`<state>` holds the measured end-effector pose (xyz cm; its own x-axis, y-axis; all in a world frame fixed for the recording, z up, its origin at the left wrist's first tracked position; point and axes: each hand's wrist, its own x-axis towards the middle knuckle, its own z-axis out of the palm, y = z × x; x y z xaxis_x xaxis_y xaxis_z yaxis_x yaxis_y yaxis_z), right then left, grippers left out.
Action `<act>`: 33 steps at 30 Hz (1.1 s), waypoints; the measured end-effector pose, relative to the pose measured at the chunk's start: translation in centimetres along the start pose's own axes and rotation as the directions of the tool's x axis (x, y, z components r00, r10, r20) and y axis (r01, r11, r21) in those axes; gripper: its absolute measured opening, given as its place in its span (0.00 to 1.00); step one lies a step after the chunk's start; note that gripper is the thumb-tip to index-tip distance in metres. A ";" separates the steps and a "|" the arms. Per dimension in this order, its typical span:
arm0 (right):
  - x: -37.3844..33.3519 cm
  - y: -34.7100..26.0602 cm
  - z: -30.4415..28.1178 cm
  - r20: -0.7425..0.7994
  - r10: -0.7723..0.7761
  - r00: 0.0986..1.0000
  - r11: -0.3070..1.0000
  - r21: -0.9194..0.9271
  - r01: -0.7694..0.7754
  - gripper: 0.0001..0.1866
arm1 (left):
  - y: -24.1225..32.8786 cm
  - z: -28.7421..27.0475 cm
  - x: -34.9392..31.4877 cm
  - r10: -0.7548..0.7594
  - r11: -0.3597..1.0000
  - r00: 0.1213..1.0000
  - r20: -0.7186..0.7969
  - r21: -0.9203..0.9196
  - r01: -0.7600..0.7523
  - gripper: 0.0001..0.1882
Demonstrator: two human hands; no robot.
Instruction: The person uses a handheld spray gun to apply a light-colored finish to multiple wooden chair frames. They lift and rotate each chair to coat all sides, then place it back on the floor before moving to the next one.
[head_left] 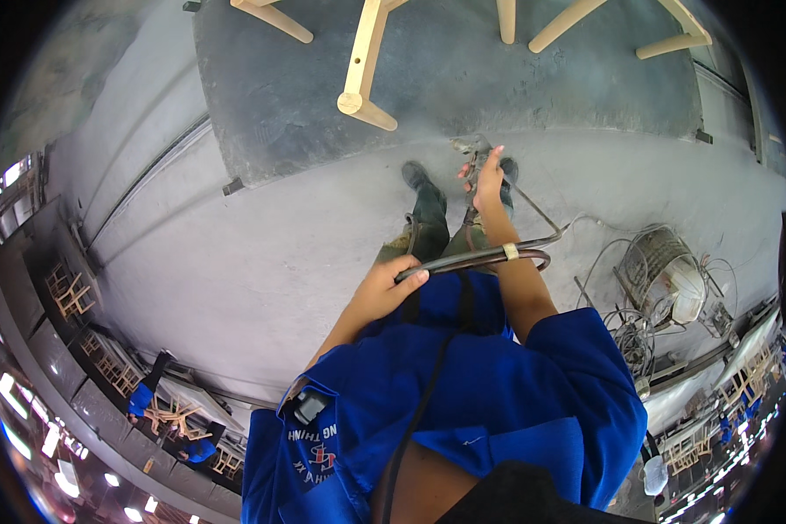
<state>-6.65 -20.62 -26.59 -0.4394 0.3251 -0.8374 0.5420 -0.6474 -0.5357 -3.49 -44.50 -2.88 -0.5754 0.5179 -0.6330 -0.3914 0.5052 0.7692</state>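
Note:
My right hand [487, 177] is stretched out in front of me, closed around a small grey hand tool [472, 148] held above my shoes. A dark hose [480, 257] with a pale tape band runs from the tool back across my body. My left hand [384, 288] grips that hose near my waist. I wear a blue work shirt [463, 393] and dark trousers.
A dark low platform [445, 79] lies ahead, with pale wooden furniture legs [362, 65] standing on it. A wire-caged floor fan [664, 271] and loose cables lie on the concrete at my right. Stacked wooden chair frames [105, 358] and another person in blue stand at the left.

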 end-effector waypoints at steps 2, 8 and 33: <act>0.7 0.4 -0.9 -0.073 0.005 0.997 1.000 0.006 -0.005 0.42 | -1.1 -1.5 1.6 0.026 0.999 1.000 -0.012 -0.046 -0.026 0.15; -4.0 -0.6 -4.6 -0.117 -0.112 0.987 0.993 -0.057 0.106 0.42 | 0.2 -14.0 16.4 0.462 0.856 0.580 -0.671 0.508 -0.094 0.33; -11.0 -12.1 -15.7 -0.105 -0.342 0.934 0.935 -0.142 0.326 0.43 | 1.3 4.8 28.2 -0.429 0.868 0.587 -0.686 -0.494 0.057 0.31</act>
<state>2.91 -5.53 -12.65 -0.5202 0.5974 -0.6102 0.4652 -0.4010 -0.7892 -16.74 -25.94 -20.13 -0.6628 -0.3866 -0.6413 -0.7270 0.1273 0.6747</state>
